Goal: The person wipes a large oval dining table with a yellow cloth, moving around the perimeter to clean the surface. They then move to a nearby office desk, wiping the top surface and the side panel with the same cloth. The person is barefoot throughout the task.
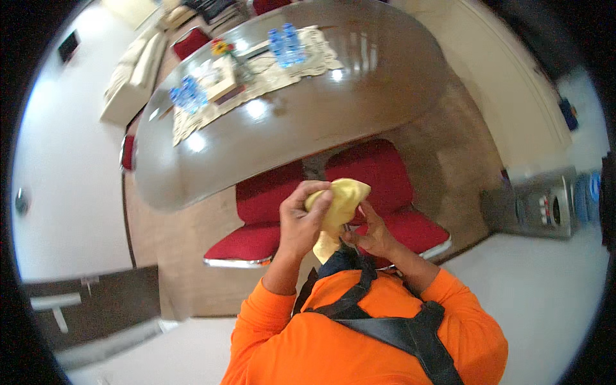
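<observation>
A soft yellow cloth (345,196) is bunched up in front of my chest, and a length of it hangs down toward my waist. My left hand (304,217) is closed on its upper left side, with thumb and fingers pinching the fabric. On the lower right side, my right hand (375,235) has its fingers curled against the cloth's edge. A small shiny bit shows by the right thumb, too small to make out. Both hands are raised above the red chairs (375,168), apart from the table.
A large glossy oval table (385,83) stands ahead. On its lace runner (282,79) are water bottles (287,46), a tissue box (221,80) and flowers (222,47). A water dispenser (552,204) is at the right. A cream sofa (131,80) stands far left.
</observation>
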{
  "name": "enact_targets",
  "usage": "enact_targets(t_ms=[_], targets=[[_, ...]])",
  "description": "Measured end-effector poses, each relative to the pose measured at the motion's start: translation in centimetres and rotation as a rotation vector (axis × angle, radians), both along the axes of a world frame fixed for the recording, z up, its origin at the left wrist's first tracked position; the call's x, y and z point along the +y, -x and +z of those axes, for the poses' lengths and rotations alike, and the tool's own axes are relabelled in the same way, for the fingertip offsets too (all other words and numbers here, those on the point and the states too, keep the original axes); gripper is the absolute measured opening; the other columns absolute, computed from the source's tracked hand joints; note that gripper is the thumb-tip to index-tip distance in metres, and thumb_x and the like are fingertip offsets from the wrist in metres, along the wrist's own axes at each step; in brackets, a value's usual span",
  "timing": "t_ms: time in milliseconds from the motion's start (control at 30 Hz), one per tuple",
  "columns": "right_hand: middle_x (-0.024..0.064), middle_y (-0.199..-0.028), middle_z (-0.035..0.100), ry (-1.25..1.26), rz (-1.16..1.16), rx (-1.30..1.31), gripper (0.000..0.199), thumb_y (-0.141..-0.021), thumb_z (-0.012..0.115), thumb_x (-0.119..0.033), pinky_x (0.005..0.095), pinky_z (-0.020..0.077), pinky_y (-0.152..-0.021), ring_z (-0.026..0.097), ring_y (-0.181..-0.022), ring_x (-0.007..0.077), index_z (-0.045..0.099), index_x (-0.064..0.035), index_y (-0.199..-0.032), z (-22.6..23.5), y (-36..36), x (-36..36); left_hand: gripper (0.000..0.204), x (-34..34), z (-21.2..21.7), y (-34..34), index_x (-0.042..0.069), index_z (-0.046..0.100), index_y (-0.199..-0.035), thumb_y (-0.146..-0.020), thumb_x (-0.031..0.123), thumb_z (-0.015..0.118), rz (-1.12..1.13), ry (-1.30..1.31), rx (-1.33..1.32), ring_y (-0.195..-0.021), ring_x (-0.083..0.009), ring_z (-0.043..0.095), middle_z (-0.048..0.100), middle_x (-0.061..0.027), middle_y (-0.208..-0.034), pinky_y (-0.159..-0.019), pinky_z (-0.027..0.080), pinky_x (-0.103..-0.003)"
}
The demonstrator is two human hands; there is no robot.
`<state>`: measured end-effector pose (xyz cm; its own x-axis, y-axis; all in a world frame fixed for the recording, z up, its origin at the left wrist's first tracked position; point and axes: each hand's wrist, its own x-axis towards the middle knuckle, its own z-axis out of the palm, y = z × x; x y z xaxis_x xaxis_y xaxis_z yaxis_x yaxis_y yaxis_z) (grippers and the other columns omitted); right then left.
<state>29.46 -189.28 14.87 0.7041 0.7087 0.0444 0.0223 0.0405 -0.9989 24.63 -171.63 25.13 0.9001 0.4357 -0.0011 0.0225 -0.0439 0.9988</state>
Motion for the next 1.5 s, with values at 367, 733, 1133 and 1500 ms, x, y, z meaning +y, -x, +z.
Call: enact_targets(t_ms=[367,733,1133,1500], targets=[[0.0143,-0.143,0.041,-0.322,-0.031,1.063,0.075,-0.093,0.052,-0.052,0.0432,0.0399,-0.104,0.047,-0.125,0.0258,0.027,-0.0069,-0.148,-7.7,2.1,-1.9,0.012,-5.1,-0.9,-2.2,0.003,0.067,-0.094,-0.082,0.002,0.067,-0.788,-0.071,-0.297,-0.091,-0.0258,0.062,0.066,-0.01,-0.093,-0.082,0.049,-0.035],[0.0137,-0.135,0.05,-0.572,-0.269,1.045,0.063,-0.092,0.059,-0.038,0.0419,0.0491,-0.096,0.056,-0.115,0.0264,0.035,-0.0081,-0.143,-4.4,-7.9,-12.1,0.024,-13.9,-3.1,-7.1,0.005,0.066,-0.105,-0.081,0.006,0.07,-0.948,-0.258,-0.127,-0.092,-0.0302,0.061,0.065,-0.012,-0.098,-0.081,0.049,-0.039],[0.0124,-0.123,0.056,0.099,-0.269,0.058,0.053,-0.089,0.062,-0.011,0.0325,0.0567,-0.074,0.061,-0.099,0.0235,0.04,-0.0086,-0.138,-5.0,-18.1,-24.4,0.067,-13.1,-15.0,-1.1,0.002,0.052,-0.131,-0.079,0.037,0.075,-0.035,-0.545,0.581,-0.12,-0.0387,0.051,0.054,-0.0231,-0.129,-0.1,0.042,-0.044],[0.0093,-0.104,0.058,-0.191,-0.195,0.849,0.042,-0.085,0.064,-0.01,0.0295,0.0503,-0.054,0.059,-0.071,0.0217,0.046,-0.0107,-0.123,-11.3,-16.8,-24.7,0.054,-14.4,-21.0,7.1,-0.004,0.043,-0.131,-0.088,0.02,0.066,0.236,1.34,0.724,-0.109,-0.0334,0.061,0.056,-0.0227,-0.125,-0.087,0.053,-0.051]])
